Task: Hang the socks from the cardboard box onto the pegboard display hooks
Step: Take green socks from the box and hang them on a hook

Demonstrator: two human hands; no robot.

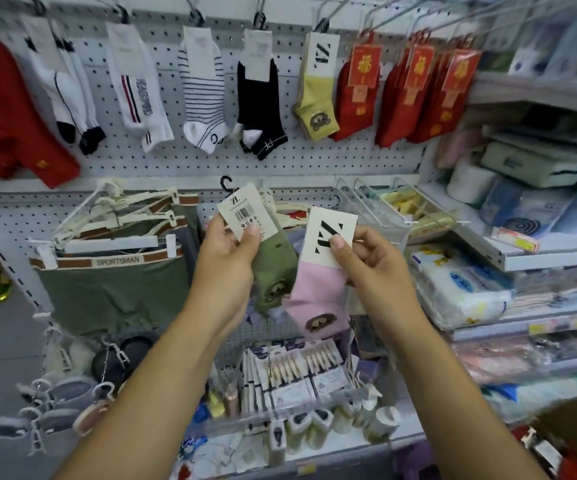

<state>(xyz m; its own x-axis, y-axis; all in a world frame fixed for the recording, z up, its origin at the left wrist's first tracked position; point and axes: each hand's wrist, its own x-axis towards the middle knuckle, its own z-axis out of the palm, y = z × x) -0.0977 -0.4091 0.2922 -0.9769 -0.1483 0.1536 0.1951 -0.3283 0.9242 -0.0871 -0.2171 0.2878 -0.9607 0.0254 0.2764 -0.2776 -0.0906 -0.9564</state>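
While the left hand (226, 251) pinched the olive-green sock pair (275, 271) by its card header (240, 214), thumb across the barcode side, the right hand (366, 261) pinched the pink sock pair (314, 299) likewise, thumb on the printed face of its own card (328, 237). Both pairs hung low in front of the pegboard (211, 161), beneath the row of displayed socks and not yet on any prong, with the pink pair overlapping the green.

Gripping the stiff card rather than the limp knit seemed the right hold, since it kept each small black plastic hook (226, 187) steerable. Hanging one pair at a time would probably go best. The green pair likely needed turning so its printed face showed outward, like the yellow sock pair (316, 98) with the same card on the wire prong (328, 12) above.

Both pairs looked soft, matte and floppy, each with a round brown patch near the toe. Their cards were flat, cream and rigid, the prongs were thin bare wire, and the pegboard was white and evenly perforated.
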